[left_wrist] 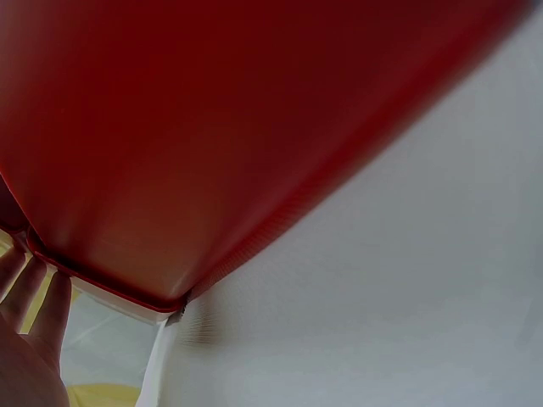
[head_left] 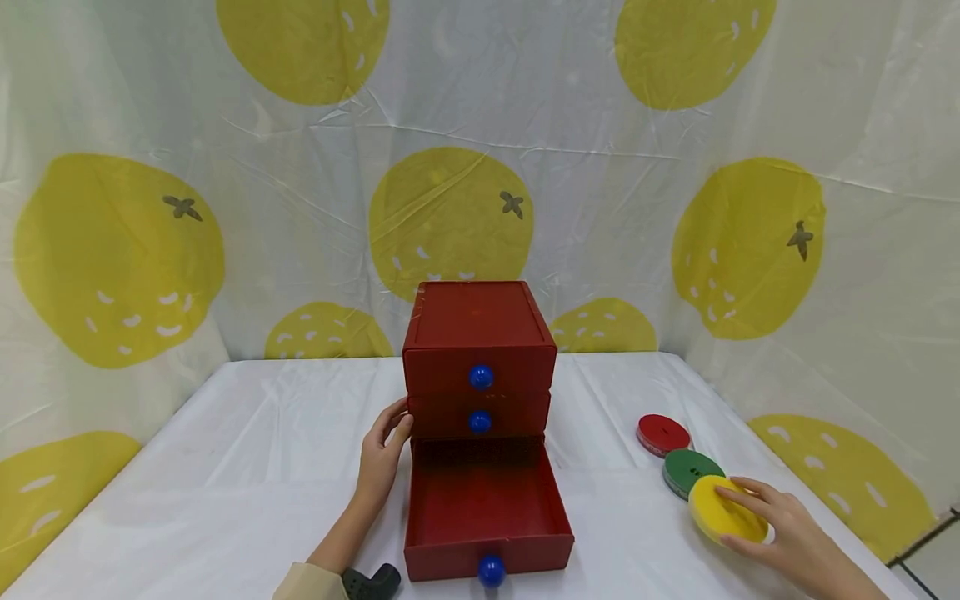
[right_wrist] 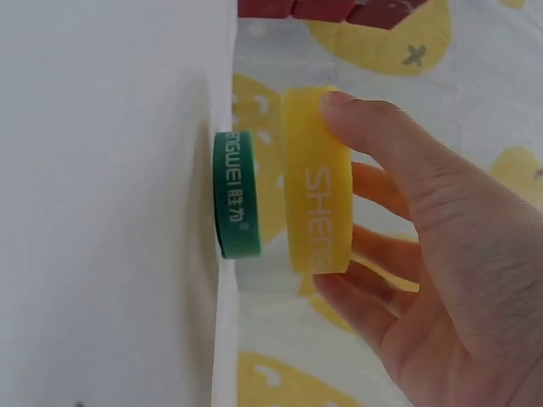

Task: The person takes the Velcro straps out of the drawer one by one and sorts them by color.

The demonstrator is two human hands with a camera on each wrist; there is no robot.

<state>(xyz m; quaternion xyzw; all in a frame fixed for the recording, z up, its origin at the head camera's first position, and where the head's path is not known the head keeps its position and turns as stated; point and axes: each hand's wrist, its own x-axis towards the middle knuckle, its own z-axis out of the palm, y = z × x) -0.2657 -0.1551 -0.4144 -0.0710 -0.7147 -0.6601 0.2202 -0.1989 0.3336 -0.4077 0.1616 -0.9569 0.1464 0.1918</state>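
My right hand (head_left: 787,533) holds a yellow roll of tape (head_left: 723,510) by its edges, thumb on one side and fingers on the other. In the right wrist view the yellow roll (right_wrist: 318,182), printed with white letters, is held up off the white tablecloth, beyond the green roll (right_wrist: 237,195). My left hand (head_left: 384,454) rests its fingers against the left side of a small red drawer cabinet (head_left: 480,317) with blue knobs. Its bottom drawer (head_left: 487,492) is pulled out and holds nothing; the two upper drawers are closed.
On the right of the tablecloth lie a red roll (head_left: 663,433) and, nearer, a green roll (head_left: 690,471) partly hidden behind the yellow one. A white curtain (head_left: 585,217) with yellow fruit prints hangs behind the table and along its sides.
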